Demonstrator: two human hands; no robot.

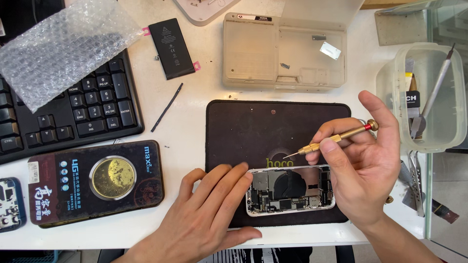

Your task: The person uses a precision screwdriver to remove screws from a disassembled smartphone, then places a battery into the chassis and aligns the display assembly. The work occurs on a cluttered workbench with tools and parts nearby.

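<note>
Your white worktop (190,117) carries a dark work mat (253,131) at centre, a black keyboard (92,102) and a loose black battery (171,47) to the left. Behind the mat sits a beige parts case (253,53); a dark pad with a round gold disc (95,181) lies front left.

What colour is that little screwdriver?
The screwdriver in the right hand is brass-gold with a red band, seen in the head view.

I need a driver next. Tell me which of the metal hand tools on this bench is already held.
The brass precision screwdriver, pinched in the right hand above the opened phone. The grey tools stand untouched in the clear tub.
</note>
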